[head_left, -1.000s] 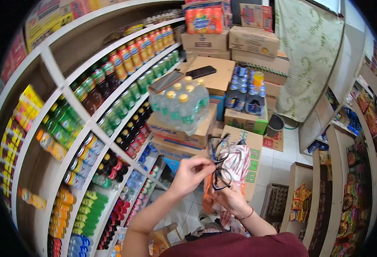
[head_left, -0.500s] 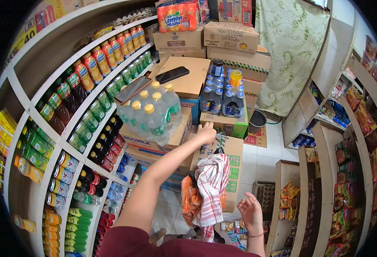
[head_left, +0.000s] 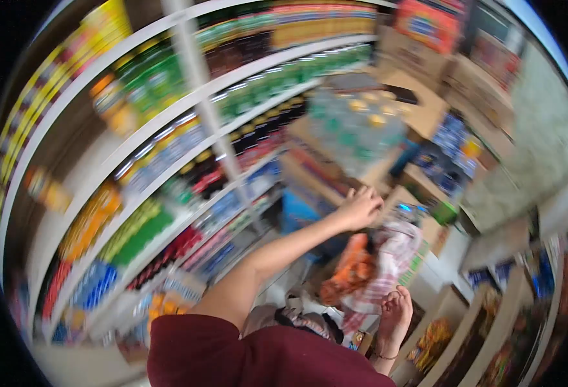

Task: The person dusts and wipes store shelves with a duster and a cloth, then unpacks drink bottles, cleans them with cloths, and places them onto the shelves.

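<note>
My left hand (head_left: pixel 359 208) hangs over the cardboard boxes beside the pack of clear bottles with yellow caps (head_left: pixel 361 122). Its fingers are bent and apart, and I see nothing in them. A white and red checked cloth (head_left: pixel 393 251) and an orange cloth (head_left: pixel 350 271) lie draped on a cardboard box just right of and below that hand. Low and close to my body, my right hand (head_left: pixel 397 311) is beside the checked cloth, fingers loosely curled, with no object visible in it. Motion blur softens the whole view.
Shelves (head_left: pixel 213 84) of bottles and cans line the left side. Dark blue bottles with blue caps (head_left: pixel 448 151) stand on a box at the right. A dark phone (head_left: pixel 400 95) lies on a carton. Snack shelves (head_left: pixel 435 332) are at lower right, near a pale green curtain (head_left: pixel 522 148).
The view has swung left, so the boxes, cloths and both hands now appear farther right and more shelving shows. My left hand has lifted off the box edge toward the yellow-capped bottles.
</note>
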Action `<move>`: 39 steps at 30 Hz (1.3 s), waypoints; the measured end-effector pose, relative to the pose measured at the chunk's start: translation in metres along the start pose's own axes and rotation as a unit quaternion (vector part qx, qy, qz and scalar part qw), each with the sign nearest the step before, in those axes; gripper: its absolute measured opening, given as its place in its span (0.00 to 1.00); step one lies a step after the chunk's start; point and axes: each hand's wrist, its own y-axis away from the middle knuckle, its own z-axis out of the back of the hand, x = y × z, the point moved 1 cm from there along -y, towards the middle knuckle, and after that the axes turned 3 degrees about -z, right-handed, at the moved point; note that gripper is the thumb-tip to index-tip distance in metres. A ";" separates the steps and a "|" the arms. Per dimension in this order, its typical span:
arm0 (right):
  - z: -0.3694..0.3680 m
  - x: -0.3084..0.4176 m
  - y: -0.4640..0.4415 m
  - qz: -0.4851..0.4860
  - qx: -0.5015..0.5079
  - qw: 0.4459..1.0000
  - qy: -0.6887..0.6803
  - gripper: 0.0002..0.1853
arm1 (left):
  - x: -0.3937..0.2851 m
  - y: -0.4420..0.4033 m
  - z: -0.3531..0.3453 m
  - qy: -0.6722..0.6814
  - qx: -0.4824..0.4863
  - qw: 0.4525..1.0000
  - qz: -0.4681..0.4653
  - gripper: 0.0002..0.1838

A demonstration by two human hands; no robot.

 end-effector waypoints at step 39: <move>-0.661 -0.255 0.180 0.318 0.686 0.641 0.131 0.35 | -0.021 0.596 0.199 0.240 -0.867 0.433 0.064 0.26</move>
